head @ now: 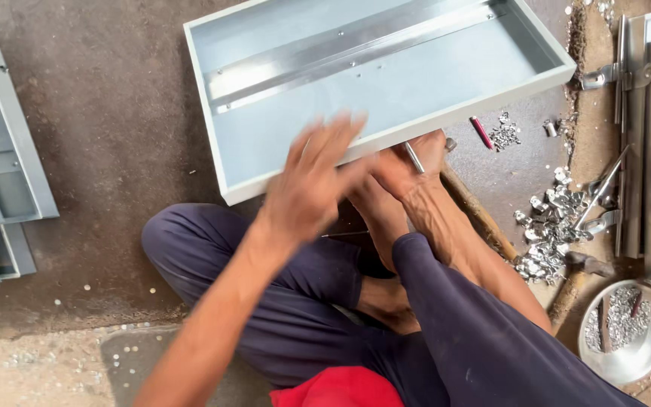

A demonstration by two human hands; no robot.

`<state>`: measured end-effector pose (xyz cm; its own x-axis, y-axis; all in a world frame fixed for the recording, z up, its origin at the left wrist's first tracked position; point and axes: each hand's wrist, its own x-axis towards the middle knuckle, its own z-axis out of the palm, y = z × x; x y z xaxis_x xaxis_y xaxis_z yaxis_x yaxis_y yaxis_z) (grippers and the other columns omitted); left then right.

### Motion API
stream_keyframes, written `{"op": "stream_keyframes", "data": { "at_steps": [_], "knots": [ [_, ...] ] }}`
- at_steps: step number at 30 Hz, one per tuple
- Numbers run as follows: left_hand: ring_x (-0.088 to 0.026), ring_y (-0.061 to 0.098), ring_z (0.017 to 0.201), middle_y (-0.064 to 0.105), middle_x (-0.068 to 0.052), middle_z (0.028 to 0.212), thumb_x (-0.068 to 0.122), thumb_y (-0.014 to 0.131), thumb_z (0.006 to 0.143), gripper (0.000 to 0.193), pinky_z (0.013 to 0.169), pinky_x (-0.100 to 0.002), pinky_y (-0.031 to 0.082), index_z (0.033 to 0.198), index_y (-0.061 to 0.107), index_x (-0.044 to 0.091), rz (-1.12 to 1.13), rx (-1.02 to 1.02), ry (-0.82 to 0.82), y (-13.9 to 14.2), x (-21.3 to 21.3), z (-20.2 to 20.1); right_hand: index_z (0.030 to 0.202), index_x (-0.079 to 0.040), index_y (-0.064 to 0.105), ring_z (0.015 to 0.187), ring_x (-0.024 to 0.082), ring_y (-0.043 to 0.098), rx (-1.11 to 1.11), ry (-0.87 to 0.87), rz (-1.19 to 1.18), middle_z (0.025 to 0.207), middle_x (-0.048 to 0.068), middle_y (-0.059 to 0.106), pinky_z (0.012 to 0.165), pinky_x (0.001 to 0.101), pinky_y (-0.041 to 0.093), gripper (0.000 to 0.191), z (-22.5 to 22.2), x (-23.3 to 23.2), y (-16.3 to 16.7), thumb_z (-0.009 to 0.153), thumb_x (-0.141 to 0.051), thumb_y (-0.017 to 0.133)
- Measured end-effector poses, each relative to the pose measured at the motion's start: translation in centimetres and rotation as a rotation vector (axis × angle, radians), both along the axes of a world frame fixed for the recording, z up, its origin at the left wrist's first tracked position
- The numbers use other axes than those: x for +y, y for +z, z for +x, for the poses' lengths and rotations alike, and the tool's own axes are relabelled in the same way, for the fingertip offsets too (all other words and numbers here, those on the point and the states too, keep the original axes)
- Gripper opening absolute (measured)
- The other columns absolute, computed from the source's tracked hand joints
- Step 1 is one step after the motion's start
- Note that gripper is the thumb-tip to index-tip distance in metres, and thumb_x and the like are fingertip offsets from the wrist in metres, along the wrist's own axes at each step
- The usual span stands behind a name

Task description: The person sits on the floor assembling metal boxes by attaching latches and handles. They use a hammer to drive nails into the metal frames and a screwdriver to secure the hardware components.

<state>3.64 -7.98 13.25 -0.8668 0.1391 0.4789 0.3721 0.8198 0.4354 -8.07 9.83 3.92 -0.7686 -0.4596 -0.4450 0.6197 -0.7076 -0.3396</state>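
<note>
Seated on the workshop floor, we reach our blurred left hand [312,181], fingers spread and empty, over the near rim of a grey sheet-metal tray [386,90], while our right hand [408,169] grips a small metal rod [414,157] against that edge.

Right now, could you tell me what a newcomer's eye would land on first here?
The pale grey sheet-metal tray fills the top centre, open side up on the dark floor. Just below it the left hand is motion-blurred over its near edge. At right lie a heap of metal scraps and a hammer.
</note>
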Motion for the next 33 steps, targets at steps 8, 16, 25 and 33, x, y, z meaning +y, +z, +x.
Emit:
{"op": "stream_keyframes", "data": {
  "at_steps": [8, 16, 25, 33],
  "knots": [
    [-0.020, 0.056, 0.127, 0.061, -0.004, 0.136, 0.036, 0.052, 0.102, 0.044, 0.110, -0.035, 0.047, 0.133, 0.058, 0.007, 2.324, -0.347, 0.158, -10.1, 4.6, -0.9, 0.139, 0.003, 0.054, 0.128, 0.029, 0.058, -0.167, 0.063, -0.559, 0.138, 0.016, 0.059, 0.110, 0.0436, 0.049, 0.055, 0.9, -2.0, 2.5, 0.116, -0.046, 0.043],
    [-0.026, 0.057, 0.123, 0.060, -0.010, 0.131, 0.039, 0.049, 0.104, 0.045, 0.108, -0.042, 0.050, 0.134, 0.054, 0.006, 2.847, -0.174, 0.265, -16.2, 5.8, -6.1, 0.130, 0.000, 0.057, 0.121, 0.029, 0.063, -0.036, 0.067, 0.124, 0.126, 0.015, 0.066, 0.109, 0.0441, 0.051, 0.060, 2.6, -3.7, 6.1, 0.099, -0.050, 0.048],
    [-0.035, 0.056, 0.120, 0.059, -0.018, 0.128, 0.045, 0.046, 0.102, 0.051, 0.106, -0.054, 0.048, 0.132, 0.053, 0.005, 2.815, -0.119, 0.093, -13.1, -1.5, -9.0, 0.137, -0.002, 0.051, 0.088, 0.032, 0.064, 2.001, 0.428, 1.867, 0.098, 0.017, 0.065, 0.086, 0.0484, 0.048, 0.108, -0.7, 1.0, 3.7, 0.070, -0.086, 0.058],
    [-0.037, 0.055, 0.120, 0.058, -0.016, 0.130, 0.043, 0.046, 0.099, 0.048, 0.104, -0.058, 0.048, 0.129, 0.054, 0.006, 2.682, -0.144, 0.168, -12.1, -4.9, -12.3, 0.097, -0.013, 0.074, 0.072, 0.026, 0.059, 1.229, 0.607, 1.881, 0.076, 0.005, 0.069, 0.071, 0.0459, 0.045, 0.059, -8.1, -5.1, -3.3, 0.096, -0.070, 0.058]
  ]
}}
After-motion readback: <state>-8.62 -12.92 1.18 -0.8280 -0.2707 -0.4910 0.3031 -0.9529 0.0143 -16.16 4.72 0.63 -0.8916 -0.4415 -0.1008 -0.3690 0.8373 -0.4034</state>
